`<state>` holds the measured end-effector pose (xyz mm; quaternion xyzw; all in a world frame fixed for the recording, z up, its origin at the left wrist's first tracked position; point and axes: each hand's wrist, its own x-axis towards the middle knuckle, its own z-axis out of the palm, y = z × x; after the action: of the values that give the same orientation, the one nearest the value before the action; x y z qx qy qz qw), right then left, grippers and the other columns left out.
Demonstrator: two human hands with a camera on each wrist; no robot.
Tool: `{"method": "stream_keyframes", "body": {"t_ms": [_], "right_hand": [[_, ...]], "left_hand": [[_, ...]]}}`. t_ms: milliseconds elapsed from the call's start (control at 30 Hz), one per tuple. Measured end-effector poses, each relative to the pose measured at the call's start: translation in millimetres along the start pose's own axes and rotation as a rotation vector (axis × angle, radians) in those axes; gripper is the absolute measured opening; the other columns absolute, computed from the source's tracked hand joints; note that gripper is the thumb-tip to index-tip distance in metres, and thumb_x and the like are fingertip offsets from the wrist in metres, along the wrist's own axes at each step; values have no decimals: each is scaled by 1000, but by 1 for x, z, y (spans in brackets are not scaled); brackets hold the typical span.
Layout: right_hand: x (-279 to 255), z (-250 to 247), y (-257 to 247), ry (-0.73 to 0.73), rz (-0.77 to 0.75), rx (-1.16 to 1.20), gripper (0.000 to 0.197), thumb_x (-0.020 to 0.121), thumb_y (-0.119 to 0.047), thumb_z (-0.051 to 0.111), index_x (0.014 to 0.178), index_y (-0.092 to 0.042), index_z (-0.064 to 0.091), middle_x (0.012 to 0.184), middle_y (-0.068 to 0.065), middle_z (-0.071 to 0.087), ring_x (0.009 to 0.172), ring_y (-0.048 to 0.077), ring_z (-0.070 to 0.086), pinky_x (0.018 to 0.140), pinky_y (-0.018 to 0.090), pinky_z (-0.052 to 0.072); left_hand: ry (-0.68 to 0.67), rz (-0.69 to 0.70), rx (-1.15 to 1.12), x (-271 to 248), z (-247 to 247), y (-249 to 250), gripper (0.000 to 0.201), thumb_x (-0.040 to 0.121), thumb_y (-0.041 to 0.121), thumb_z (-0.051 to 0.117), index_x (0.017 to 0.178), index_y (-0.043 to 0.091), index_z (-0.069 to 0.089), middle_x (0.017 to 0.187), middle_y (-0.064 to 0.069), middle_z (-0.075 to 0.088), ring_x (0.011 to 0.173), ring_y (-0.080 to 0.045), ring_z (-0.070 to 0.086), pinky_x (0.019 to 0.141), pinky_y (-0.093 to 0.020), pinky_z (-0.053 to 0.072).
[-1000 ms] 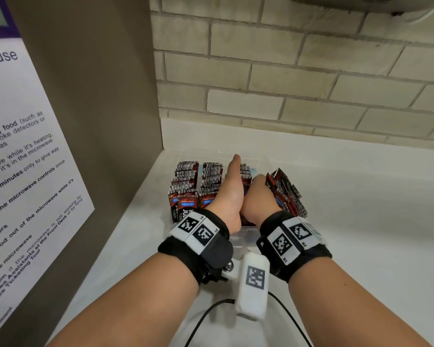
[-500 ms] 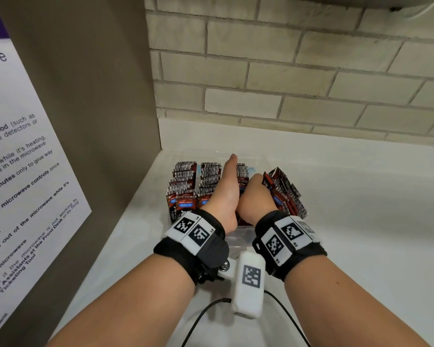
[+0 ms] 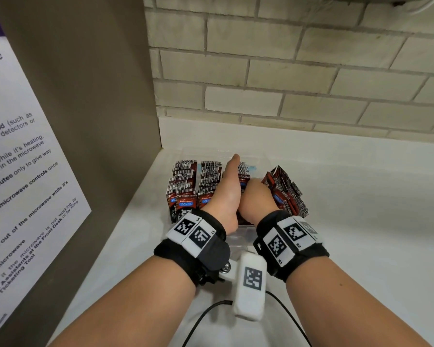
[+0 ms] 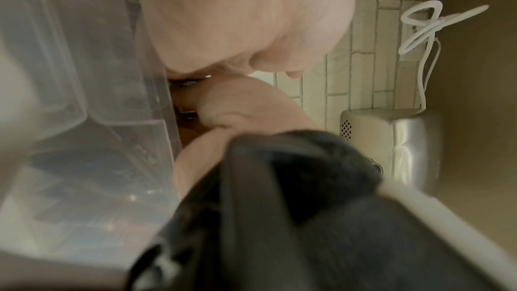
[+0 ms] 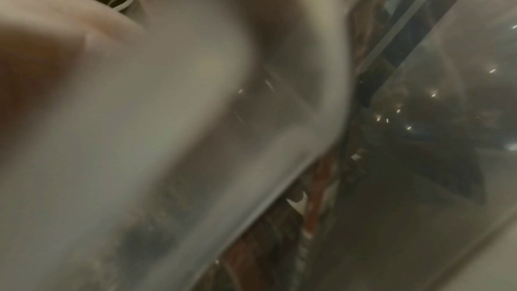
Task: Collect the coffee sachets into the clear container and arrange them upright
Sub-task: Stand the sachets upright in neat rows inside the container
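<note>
Head view, and both hands are down in the clear container [image 3: 241, 231] on the white counter [image 3: 361, 221], pressed side by side. Left hand [image 3: 227, 190] stands on edge, thumb stretched straight toward the brick wall [image 3: 286, 71], palm flat against the rows of coffee sachets [image 3: 186, 186] standing upright to its left. Right hand [image 3: 257, 199] sits knuckles-up just beside it, touching it, its fingers buried among the packets; whether they grip anything, I cannot tell. More sachets lean rightward in a fan on the right hand's far side. Left wrist view gives the container's clear wall, a blurred palm and the other hand's knuckles against it, no fingertips. Right wrist view is a smear: pale blur, plastic wall, hints of red packets behind it. Wristbands cover both wrists, and a white marker block hangs between the forearms.
</note>
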<state>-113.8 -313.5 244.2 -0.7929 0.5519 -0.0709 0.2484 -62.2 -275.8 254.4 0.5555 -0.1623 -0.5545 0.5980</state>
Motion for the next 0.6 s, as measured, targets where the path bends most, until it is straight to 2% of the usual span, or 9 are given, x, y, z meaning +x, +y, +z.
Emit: {"method": "stream_keyframes", "body": {"t_ms": [133, 233, 333, 433, 533, 600], "right_hand": [[-3, -3, -2, -40, -24, 11, 30, 98, -5, 39, 126, 7, 40, 127, 19, 54, 117, 29, 54, 84, 27, 42], [-3, -4, -2, -70, -22, 66, 32, 99, -5, 39, 128, 7, 38, 127, 20, 53, 115, 29, 54, 83, 30, 42], [0, -3, 0, -55, -13, 184, 27, 98, -5, 40, 122, 6, 41, 111, 17, 56, 92, 24, 53, 71, 26, 38], [3, 0, 3, -23, 4, 279, 17, 96, -5, 42, 112, 1, 42, 83, 3, 47, 68, 12, 44, 52, 20, 32], [3, 1, 4, 5, -11, 313, 10, 94, -5, 44, 101, -5, 37, 74, -1, 41, 61, 7, 37, 49, 19, 27], [3, 1, 5, 13, -33, 325, 13, 92, -4, 46, 101, -5, 37, 75, -1, 42, 61, 8, 38, 49, 19, 29]], "left_hand": [[39, 11, 1, -3, 3, 1, 73, 89, 68, 43, 150, 30, 32, 146, -7, 47, 130, -25, 47, 111, -47, 36], [64, 17, -11, -2, 5, 0, 76, 89, 67, 44, 152, 28, 27, 149, -6, 42, 133, -24, 44, 113, -46, 34], [64, 19, -21, -2, 5, -1, 78, 88, 68, 44, 153, 30, 25, 150, -7, 41, 133, -24, 44, 113, -46, 33], [57, 22, -42, -1, 3, -3, 78, 86, 71, 45, 152, 35, 24, 151, -6, 40, 134, -25, 43, 113, -48, 33], [14, 33, -49, -7, -1, 0, 72, 87, 69, 44, 150, 38, 27, 152, -1, 38, 136, -20, 40, 114, -45, 30], [-18, 51, -46, -14, -3, 3, 68, 89, 67, 41, 149, 40, 27, 152, 7, 35, 134, -10, 36, 114, -37, 26]]}}
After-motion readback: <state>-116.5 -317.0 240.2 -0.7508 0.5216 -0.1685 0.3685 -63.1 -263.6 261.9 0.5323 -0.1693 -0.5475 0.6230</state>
